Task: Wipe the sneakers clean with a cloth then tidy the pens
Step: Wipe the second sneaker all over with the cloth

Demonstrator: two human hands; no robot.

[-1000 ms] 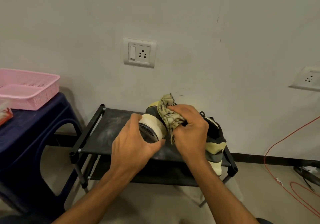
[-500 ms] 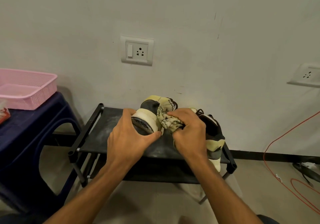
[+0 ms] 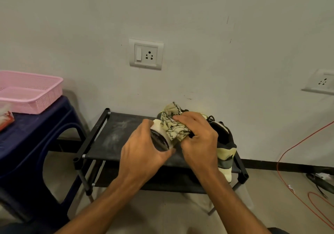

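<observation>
- A dark blue plastic stool (image 3: 36, 129) is standing at the left, with its near side running out of the frame.
- A black two-tier shoe rack of tubes and fabric shelves (image 3: 115, 130) is sitting against the wall beside it. Its dusty top shelf is showing on the left, while the arms are covering much of the lower tier.
- A pink perforated plastic basket (image 3: 45, 96) is resting on the stool and is cut off at the left edge.
- A black and pale-yellow sneaker (image 3: 226, 143) is lying on the rack's right end, partly hidden behind the right wrist.
- A second sneaker with a cream midsole and dark sole (image 3: 160, 138) is being held over the top shelf. Only one end is showing, so its heel and toe are hard to tell apart.
- The left hand (image 3: 142, 154) is gripping that end, its fingers curling round the sole.
- The right hand (image 3: 198, 139) is clutching a crumpled cream cloth with dark squiggles (image 3: 171, 125) and pressing it onto the held sneaker's upper.
- A white wall socket with a switch (image 3: 146, 54) is sitting above the rack.
- A thin orange cable (image 3: 289, 150) is trailing down the wall to the floor at the right, running out of view.
</observation>
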